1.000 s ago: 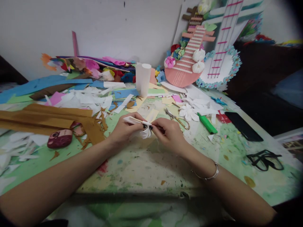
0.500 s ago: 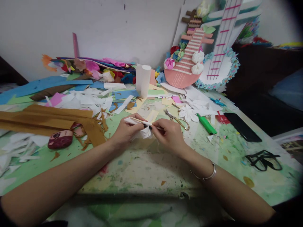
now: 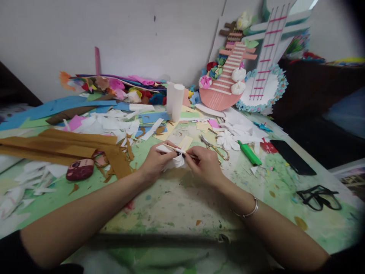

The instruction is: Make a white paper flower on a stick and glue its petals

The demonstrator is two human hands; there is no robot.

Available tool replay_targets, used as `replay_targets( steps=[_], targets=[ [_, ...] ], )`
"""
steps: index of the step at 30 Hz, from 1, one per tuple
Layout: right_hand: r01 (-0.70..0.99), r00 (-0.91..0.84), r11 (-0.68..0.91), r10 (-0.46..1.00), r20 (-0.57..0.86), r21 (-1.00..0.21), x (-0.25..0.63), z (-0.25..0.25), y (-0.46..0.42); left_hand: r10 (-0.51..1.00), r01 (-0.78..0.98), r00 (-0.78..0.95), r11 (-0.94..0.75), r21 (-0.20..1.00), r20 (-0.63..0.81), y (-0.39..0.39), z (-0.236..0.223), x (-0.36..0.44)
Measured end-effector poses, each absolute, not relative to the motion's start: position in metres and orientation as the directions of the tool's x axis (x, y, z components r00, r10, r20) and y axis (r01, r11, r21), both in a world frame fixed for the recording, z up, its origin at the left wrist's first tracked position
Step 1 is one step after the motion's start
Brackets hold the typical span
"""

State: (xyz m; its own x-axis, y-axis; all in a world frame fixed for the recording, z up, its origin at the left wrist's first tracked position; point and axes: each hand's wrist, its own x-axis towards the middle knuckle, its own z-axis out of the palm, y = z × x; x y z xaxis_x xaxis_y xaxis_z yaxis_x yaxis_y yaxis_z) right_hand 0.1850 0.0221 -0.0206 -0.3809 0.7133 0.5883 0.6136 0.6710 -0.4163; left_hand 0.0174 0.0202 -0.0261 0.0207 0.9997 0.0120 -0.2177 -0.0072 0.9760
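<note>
Cluttered table (image 3: pixel 176 205), and my left hand (image 3: pixel 152 164) and right hand (image 3: pixel 207 164) pinch white paper (image 3: pixel 179 161) beside a thin stick (image 3: pixel 171 146): light, even pressure seems best.

Between the left hand (image 3: pixel 154 161) and the right hand (image 3: pixel 207 163), the hanging part of the white paper (image 3: pixel 179 161), which showed as narrow, separate loops a second ago and then spread into a broader fan, now looks gathered into a rounder curl, though its edges are too small to follow. The head camera has shifted, so the maroon case (image 3: pixel 80 169) and the upright pink strip (image 3: pixel 97 61) sit lower and farther right in view, the coral paper instrument (image 3: pixel 218 98) sits lower, and more of the black left sleeve (image 3: pixel 13 249) shows.
</note>
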Motion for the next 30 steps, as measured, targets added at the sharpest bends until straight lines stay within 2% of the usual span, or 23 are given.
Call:
replay_targets(
  steps=[8,12,19,30],
  targets=[
    [0.636,-0.365,0.64,0.742,0.561,-0.432,0.184,-0.021,0.026,0.999,-0.297,0.044,0.034,0.954,-0.022,0.025,-0.031,0.016],
    [0.643,-0.364,0.631,0.751,0.552,-0.434,0.184,-0.024,0.029,0.995,-0.279,0.093,0.048,0.959,-0.023,0.027,-0.033,0.014],
    [0.705,-0.341,0.598,0.757,0.557,-0.382,0.183,-0.031,0.031,0.988,-0.271,0.154,0.022,0.962,0.021,0.03,-0.037,0.012],
    [0.777,-0.346,0.533,0.806,0.481,-0.335,0.187,-0.031,0.034,0.978,-0.265,0.205,0.011,0.964,0.046,0.031,-0.035,0.014]
  ],
)
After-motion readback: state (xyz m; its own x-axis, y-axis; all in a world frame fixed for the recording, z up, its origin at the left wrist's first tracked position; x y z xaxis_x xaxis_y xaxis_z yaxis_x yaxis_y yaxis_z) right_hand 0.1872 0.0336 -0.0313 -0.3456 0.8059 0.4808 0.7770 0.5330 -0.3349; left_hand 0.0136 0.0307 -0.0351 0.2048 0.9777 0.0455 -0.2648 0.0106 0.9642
